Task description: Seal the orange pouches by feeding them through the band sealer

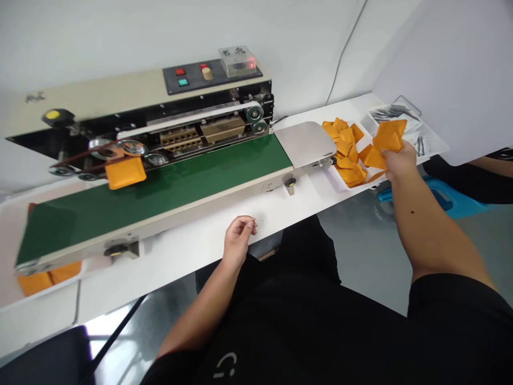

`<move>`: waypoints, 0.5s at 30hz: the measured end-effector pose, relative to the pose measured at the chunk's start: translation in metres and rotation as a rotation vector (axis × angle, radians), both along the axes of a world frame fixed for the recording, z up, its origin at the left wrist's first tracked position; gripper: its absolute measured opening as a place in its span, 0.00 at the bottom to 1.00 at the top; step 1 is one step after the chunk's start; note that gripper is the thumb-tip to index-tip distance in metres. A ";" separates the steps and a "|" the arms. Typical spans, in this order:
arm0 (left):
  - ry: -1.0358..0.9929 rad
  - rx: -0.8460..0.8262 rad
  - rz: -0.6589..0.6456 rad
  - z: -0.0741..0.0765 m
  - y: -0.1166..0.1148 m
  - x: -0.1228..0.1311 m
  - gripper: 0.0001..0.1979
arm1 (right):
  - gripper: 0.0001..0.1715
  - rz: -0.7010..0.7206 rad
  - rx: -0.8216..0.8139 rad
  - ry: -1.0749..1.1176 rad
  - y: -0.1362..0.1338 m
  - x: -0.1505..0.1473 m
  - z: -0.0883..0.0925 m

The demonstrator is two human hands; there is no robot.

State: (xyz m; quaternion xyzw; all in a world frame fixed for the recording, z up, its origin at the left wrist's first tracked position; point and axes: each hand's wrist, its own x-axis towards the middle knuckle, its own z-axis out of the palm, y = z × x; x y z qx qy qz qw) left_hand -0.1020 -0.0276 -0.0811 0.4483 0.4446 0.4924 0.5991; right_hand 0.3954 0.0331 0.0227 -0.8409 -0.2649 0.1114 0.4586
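My right hand (401,160) grips an orange pouch (389,136) above the right end of a white tray (340,182). Part of another orange pouch hangs just below it, and I cannot tell whether that one is held too. A heap of orange pouches (344,147) fills the tray. Resting near the front edge of the white table, my left hand (239,238) is loosely curled, thumb against the fingers, with nothing visible in it. One more orange pouch (126,172) sticks out of the band sealer (140,107), over its green conveyor belt (192,174).
A metal plate (306,143) extends from the belt's right end. Under the left end stands a white bin (76,271) with orange pouches. At the far right, a white tray (435,144) holds silvery packets. Another person's arm (495,164) shows near a blue stool (460,200).
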 end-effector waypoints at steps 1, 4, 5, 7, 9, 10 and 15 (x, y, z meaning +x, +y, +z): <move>0.003 0.005 -0.011 0.002 0.000 0.003 0.18 | 0.29 0.032 0.144 0.126 -0.002 -0.005 0.002; -0.001 0.019 -0.059 0.009 0.000 0.017 0.18 | 0.27 0.191 0.416 0.483 -0.021 -0.041 0.005; -0.012 0.022 -0.082 0.012 0.000 0.022 0.18 | 0.26 0.276 0.420 0.570 -0.033 -0.062 0.004; -0.056 0.021 -0.134 0.018 -0.002 0.032 0.20 | 0.34 0.454 0.308 0.768 -0.063 -0.112 -0.004; -0.117 0.010 -0.192 0.023 -0.006 0.041 0.26 | 0.36 0.578 0.058 0.928 -0.096 -0.165 -0.020; -0.138 0.004 -0.220 0.024 -0.008 0.044 0.30 | 0.36 0.659 -0.049 0.975 -0.112 -0.189 -0.029; 0.011 -0.078 -0.415 0.015 -0.029 0.040 0.27 | 0.31 0.928 -0.297 0.988 -0.162 -0.256 -0.074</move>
